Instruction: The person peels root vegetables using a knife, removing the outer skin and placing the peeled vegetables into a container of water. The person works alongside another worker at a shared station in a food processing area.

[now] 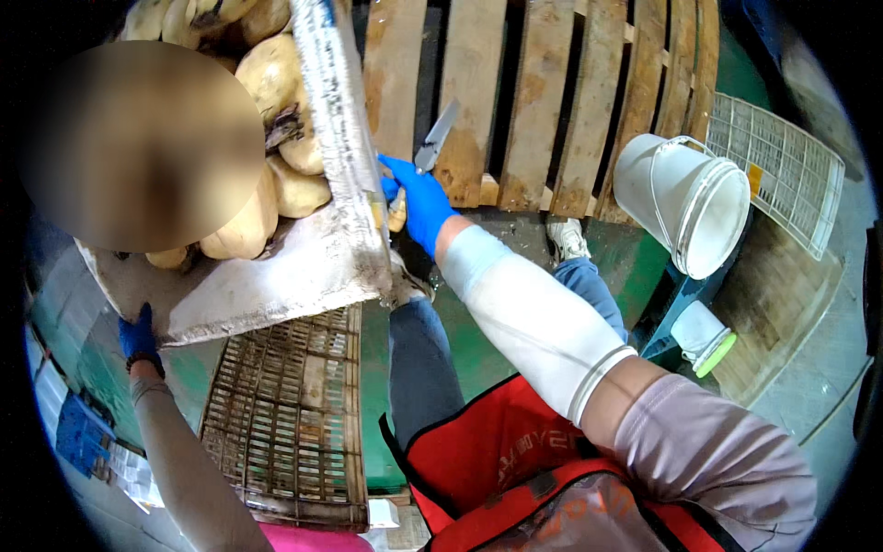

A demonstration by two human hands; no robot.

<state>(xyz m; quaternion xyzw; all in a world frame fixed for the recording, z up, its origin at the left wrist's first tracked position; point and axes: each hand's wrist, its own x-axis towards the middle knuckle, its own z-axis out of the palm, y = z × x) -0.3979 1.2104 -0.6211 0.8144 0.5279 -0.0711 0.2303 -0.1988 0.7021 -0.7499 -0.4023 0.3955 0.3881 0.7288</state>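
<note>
A large white container (pixel 267 281) with grimy walls tilts in front of me at the left. Big pale-tan squash (pixel 299 189) fill it, and a blurred patch hides many of them. My left hand (pixel 140 336), in a dark blue glove, grips the container's near left edge. Against the container's right wall is my right hand (pixel 425 204), in a bright blue glove. Its fingers are closed round a knife (pixel 440 135), the blade pointing up and away over the pallet; part of the handle is hidden by the hand.
A slatted wooden pallet (pixel 538 101) lies ahead. A brown plastic crate (pixel 285 414) stands under the container's near side. To the right are a white bucket (pixel 658 198) on its side, a white crate (pixel 782 161) and a smaller tub (pixel 696 331). My feet stand on the green floor.
</note>
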